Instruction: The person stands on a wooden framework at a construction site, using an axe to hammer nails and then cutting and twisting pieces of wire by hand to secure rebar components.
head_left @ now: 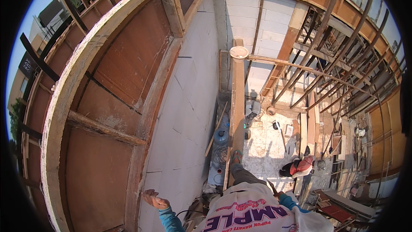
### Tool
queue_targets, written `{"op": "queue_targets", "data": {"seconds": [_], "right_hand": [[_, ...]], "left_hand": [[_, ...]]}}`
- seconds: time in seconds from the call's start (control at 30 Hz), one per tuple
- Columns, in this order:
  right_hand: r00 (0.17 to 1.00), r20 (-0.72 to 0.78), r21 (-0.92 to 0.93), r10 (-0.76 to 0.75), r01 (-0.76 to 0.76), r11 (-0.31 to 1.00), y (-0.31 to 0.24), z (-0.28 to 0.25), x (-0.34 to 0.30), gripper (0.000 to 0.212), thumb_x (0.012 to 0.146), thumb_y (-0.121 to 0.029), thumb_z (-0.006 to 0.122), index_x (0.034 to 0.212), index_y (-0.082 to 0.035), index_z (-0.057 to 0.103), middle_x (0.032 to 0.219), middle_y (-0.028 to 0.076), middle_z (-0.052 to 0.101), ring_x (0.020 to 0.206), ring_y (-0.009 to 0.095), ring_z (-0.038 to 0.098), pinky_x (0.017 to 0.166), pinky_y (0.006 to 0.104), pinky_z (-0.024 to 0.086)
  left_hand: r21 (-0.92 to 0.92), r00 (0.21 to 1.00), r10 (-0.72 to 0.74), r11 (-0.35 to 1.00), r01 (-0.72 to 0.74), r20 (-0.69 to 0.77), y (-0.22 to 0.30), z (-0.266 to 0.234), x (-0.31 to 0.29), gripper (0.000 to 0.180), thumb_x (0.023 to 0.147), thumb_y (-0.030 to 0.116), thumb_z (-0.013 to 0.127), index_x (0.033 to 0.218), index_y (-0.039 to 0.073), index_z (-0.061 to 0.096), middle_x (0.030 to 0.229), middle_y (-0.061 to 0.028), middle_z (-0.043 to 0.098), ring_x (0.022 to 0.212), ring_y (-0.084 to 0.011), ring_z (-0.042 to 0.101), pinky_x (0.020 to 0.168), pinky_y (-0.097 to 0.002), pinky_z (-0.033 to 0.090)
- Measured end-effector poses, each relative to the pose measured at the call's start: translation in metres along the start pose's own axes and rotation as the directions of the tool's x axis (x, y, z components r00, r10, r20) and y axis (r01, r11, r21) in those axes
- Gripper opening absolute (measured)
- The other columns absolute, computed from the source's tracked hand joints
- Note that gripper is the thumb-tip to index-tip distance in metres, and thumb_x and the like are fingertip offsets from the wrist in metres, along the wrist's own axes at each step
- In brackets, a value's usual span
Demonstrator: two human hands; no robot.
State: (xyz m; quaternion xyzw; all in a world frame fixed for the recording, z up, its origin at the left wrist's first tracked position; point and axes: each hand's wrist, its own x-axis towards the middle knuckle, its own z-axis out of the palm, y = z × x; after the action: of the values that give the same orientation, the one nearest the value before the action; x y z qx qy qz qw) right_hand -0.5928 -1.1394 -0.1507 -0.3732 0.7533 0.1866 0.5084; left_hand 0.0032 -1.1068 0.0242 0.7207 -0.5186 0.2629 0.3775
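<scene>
On the left, brown plywood formwork point(133, 60) framed with timber rises beside the person's left hand point(155, 199), which is released, its fingers loosely curled around nothing. Right of it runs a white block wall point(184, 99). Past the wall's foot, a blue jug point(221, 136) stands on the ground below, its contents not discernible. Next comes a long plank point(238, 103) under the person's foot point(236, 157); a pale round bucket point(239, 52) sits toward its far end, well beyond both hands, its filling hard to make out. Near, on the right, the partly hidden right hand point(281, 196) grasps a pointed trowel-like tool point(271, 185), blade projecting forward-left, well apart from the left hand. Farther right, a co-worker point(303, 166) in red is below.
</scene>
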Motion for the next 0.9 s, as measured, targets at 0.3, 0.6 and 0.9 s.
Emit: {"op": "queue_targets", "data": {"seconds": [0.3, 0.6, 0.9], "right_hand": [[0.995, 0.084, 0.125, 0.051, -0.061, 0.990, -0.120, -0.080, 0.111, 0.031, 0.081, -0.028, 0.069, 0.075, 0.003, 0.065, 0.063, 0.012, 0.061, 0.050, 0.023, 0.056, 0.050, 0.0393, 0.047], [0.997, 0.076, 0.256, 0.020, -0.039, 0.966, -0.196, -0.142, 0.165, 0.028, 0.082, -0.025, 0.065, 0.071, -0.001, 0.055, 0.056, 0.010, 0.053, 0.044, 0.021, 0.050, 0.042, 0.0393, 0.041], [0.970, 0.202, 0.041, 0.135, -0.146, 0.988, -0.198, -0.159, 0.178, 0.027, 0.083, -0.024, 0.066, 0.077, 0.001, 0.059, 0.057, 0.011, 0.054, 0.044, 0.023, 0.051, 0.041, 0.0399, 0.040]], "left_hand": [[0.143, 0.893, -0.187, 0.980, 0.140, 0.410, 0.022, -0.029, 0.024, 0.037, 0.095, 0.028, 0.031, 0.074, 0.003, 0.049, 0.090, -0.0174, 0.053, 0.091, -0.0366, 0.051, 0.103, -0.0594, 0.027], [0.201, 0.729, -0.213, 0.974, 0.104, 0.650, 0.049, -0.047, 0.061, 0.023, 0.091, 0.023, 0.043, 0.090, 0.004, 0.054, 0.106, -0.0173, 0.055, 0.106, -0.0377, 0.047, 0.096, -0.0555, 0.033], [0.332, 0.280, -0.502, 0.811, 0.482, 0.818, 0.148, 0.112, 0.177, 0.030, 0.084, 0.023, 0.065, 0.105, 0.005, 0.057, 0.093, -0.0113, 0.066, 0.084, -0.0278, 0.063, 0.077, -0.0411, 0.049]]}}
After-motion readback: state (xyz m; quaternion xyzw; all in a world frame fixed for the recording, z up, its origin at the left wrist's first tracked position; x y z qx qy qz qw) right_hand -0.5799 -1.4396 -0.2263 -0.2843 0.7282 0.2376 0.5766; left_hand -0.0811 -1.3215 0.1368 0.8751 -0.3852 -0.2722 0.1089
